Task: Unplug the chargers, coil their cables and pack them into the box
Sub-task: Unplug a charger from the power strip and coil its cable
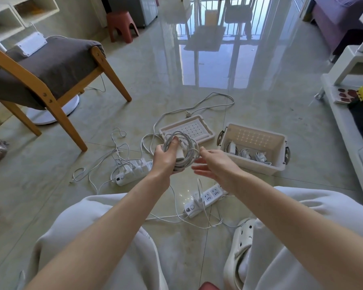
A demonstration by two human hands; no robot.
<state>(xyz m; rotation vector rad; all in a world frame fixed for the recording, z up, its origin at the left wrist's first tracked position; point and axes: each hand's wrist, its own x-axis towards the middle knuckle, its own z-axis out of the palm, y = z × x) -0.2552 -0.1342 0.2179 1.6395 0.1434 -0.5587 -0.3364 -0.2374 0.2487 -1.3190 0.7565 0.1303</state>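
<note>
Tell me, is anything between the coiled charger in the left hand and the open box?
Nothing visible blocks it. The left hand holds the coiled white charger cable above the floor; the open white plastic box sits to its right, its lid off. Only the open right hand hovers between them.

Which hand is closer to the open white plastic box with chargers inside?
The right hand, open, hovers just beside the open white plastic box. The left hand is farther, holding the coiled white charger cable.

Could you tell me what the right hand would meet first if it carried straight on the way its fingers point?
Probably the coiled charger cable held in the left hand: the open right hand points left toward it. Depth is unclear, so it might pass just beneath.
</note>
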